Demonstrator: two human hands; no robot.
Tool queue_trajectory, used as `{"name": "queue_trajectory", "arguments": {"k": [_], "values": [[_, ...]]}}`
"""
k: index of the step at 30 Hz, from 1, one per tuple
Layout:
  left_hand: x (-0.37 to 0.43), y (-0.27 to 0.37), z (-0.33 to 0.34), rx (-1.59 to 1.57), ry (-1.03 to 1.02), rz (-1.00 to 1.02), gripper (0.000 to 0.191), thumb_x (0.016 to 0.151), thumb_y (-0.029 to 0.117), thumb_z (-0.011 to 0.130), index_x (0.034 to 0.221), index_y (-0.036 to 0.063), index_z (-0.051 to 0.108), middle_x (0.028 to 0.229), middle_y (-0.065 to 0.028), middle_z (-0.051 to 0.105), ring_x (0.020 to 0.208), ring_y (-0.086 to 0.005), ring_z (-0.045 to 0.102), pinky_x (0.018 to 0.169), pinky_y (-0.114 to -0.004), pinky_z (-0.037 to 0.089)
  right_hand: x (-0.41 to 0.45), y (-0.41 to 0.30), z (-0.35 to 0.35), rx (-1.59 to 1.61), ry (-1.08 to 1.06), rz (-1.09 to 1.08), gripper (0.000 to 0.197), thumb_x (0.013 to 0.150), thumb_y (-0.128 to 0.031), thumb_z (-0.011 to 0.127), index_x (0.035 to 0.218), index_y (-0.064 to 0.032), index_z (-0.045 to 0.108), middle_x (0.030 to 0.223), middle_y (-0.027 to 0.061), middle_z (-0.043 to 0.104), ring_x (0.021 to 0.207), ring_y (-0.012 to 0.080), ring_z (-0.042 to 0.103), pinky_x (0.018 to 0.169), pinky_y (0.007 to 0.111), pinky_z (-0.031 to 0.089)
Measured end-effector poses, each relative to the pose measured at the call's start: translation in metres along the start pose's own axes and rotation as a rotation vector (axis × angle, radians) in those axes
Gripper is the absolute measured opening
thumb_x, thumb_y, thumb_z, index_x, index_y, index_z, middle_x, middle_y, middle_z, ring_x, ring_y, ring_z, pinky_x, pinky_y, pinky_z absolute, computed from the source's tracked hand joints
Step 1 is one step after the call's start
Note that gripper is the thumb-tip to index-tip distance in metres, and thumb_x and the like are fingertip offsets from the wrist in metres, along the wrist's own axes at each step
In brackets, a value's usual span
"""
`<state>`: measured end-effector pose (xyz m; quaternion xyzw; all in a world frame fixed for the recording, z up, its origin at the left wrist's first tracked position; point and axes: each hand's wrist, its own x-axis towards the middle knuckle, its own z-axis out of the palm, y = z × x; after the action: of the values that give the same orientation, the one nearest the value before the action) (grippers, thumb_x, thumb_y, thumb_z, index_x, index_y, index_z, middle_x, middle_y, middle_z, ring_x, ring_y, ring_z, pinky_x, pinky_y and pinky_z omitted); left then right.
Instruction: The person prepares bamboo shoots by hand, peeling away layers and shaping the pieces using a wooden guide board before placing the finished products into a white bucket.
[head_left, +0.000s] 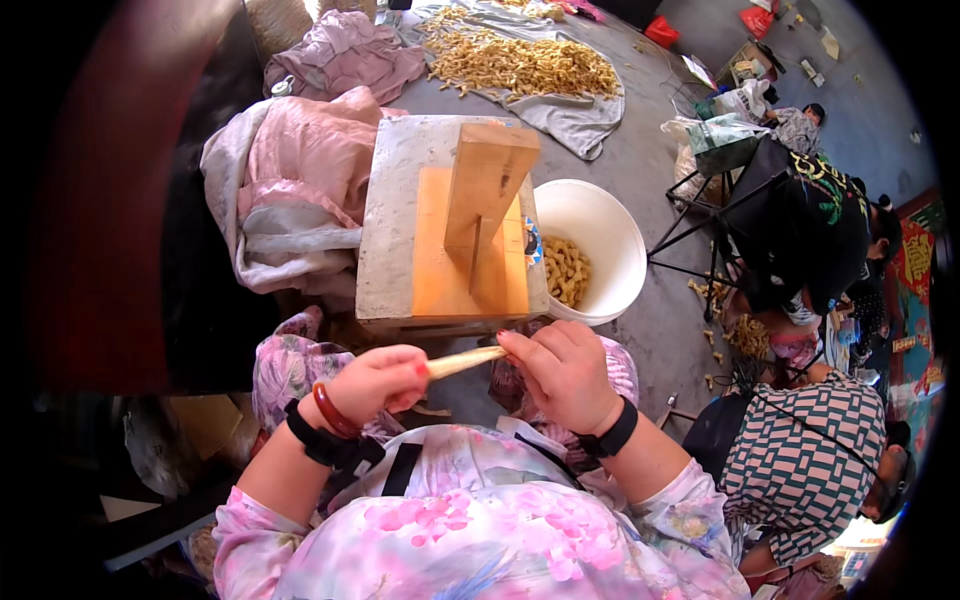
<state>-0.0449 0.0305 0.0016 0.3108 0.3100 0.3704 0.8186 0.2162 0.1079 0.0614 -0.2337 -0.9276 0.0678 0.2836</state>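
Note:
Both of my hands are over my lap, with a pale yellow rolled strip (466, 363) stretched between them. My left hand (386, 381) is closed around its lower end. My right hand (561, 373) pinches the upper end between thumb and fingertips. Just beyond my hands stands a box-like stand (394, 165) with a worn grey top. On it lies a wooden board (431, 255), bearing an upright wooden block (491, 176). A thin upright piece (475, 255) stands against the block's near side. The strip's exact material is unclear.
A white bucket (611, 247) right of the stand holds small tan pieces (566, 270). More tan pieces (532, 64) cover a grey cloth (570, 124) on the floor. Pink fabric (315, 157) lies left. At right sit people, one in a patterned shirt (806, 442), near a black folding stool (705, 214).

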Motion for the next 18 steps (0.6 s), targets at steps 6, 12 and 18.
{"name": "queue_trajectory", "arguments": {"k": [6,12,18], "values": [[0.007,0.005,0.038,0.234,0.12,0.472,0.034,0.09,-0.003,0.052,0.124,-0.0019,0.057,0.109,-0.0103,0.065,0.095,-0.0206,0.062,0.083,-0.032,0.049,0.0,-0.028,0.016,0.766,-0.211,0.021,0.034,0.079,0.003,0.061,0.112,-0.0041,0.057,0.087,0.0122,0.063,0.081,0.0314,0.063,0.07,0.04,0.05],[0.022,-0.007,0.03,1.252,0.046,0.538,0.021,0.085,0.003,0.059,0.105,0.0015,0.062,0.095,-0.0133,0.064,0.082,-0.0328,0.061,0.076,-0.039,0.051,-0.007,-0.022,0.03,0.479,-0.22,0.007,0.017,0.081,-0.003,0.063,0.097,-0.0066,0.058,0.081,0.0096,0.061,0.074,0.0302,0.061,0.062,0.04,0.048],[0.022,-0.018,0.021,0.314,-0.047,0.1,0.031,0.085,0.005,0.066,0.111,0.003,0.049,0.093,-0.0158,0.063,0.08,-0.0315,0.064,0.072,-0.033,0.051,-0.008,-0.011,0.049,0.742,-0.155,0.291,0.008,0.093,-0.013,0.059,0.096,-0.0058,0.058,0.078,0.0055,0.06,0.057,0.0176,0.053,0.053,0.028,0.042]]}}
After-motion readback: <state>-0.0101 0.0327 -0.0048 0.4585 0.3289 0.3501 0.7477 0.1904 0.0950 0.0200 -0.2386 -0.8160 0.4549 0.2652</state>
